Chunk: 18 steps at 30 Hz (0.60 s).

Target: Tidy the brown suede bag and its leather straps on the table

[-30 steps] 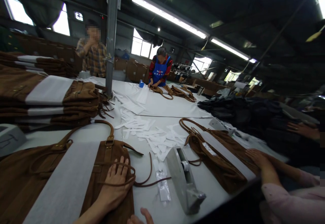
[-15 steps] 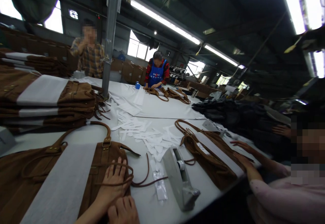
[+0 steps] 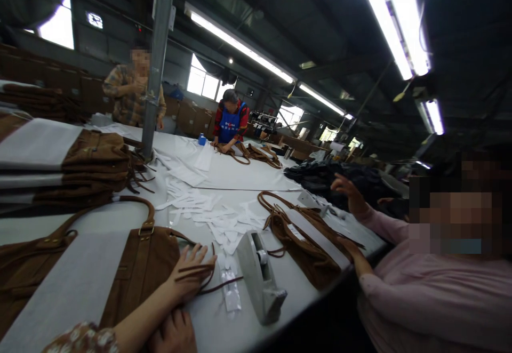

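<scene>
No legible writing on the brown suede bag, which lies flat on the white table under a white paper band. Left hand rests on its edge, fingers spread flat over thin straps. Right hand sits loosely curled beside the left wrist, gripping nothing; a grey metal tape dispenser stands near.

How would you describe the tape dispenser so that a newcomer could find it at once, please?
On the white table, look at the near edge, between the two brown bags. The tape dispenser sits there, right of the left hand: the only grey, hard, wedge-shaped thing among soft bags and paper scraps.
</scene>
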Tool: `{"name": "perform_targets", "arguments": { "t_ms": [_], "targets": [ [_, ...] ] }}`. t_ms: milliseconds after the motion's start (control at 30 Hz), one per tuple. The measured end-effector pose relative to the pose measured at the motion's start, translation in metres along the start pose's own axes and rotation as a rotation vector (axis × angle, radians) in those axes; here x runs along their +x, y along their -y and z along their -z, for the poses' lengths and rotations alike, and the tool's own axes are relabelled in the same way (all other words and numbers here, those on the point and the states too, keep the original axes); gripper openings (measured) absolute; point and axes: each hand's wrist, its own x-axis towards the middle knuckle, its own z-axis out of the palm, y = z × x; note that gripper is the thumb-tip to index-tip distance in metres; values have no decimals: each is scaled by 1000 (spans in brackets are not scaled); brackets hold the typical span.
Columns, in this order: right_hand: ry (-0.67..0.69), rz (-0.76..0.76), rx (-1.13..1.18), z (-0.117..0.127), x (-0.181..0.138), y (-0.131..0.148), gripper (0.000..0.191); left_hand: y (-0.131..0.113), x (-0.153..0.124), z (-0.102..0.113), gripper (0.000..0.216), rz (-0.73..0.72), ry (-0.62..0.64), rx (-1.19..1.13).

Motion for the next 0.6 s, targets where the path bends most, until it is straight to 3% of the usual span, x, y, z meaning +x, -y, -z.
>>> {"name": "perform_targets", "arguments": {
  "t_ms": [100, 167, 233, 333, 400, 467, 533, 600],
  "targets": [
    [-256, -152, -44, -23, -6, -1, 42, -14, 9, -7, 46, -23, 60, -25],
    [-288, -160, -49, -27, -6, -1, 48, -17, 13, -9, 50, -8, 85, -46],
    [-164, -85, -60, -19, -4, -1, 43, -17, 14, -4, 59, 0, 96, -82],
    [199, -20, -97, 7, 2, -1, 28, -14, 6, 15, 68, 15, 46, -135],
    [346, -22, -67, 23, 8, 0, 31, -13, -11, 28, 63, 40, -66, -156],
    [362, -21, -10, 32, 15, 1, 34, -11, -40, 32, 61, 85, -185, -120],
    [279, -40, 18, 32, 21, 4, 32, -9, -77, 24, 63, 152, -227, -41],
    [94, -52, 59, 28, 25, 6, 36, -5, -114, 8, 65, 205, -153, -1]
  ]
}}
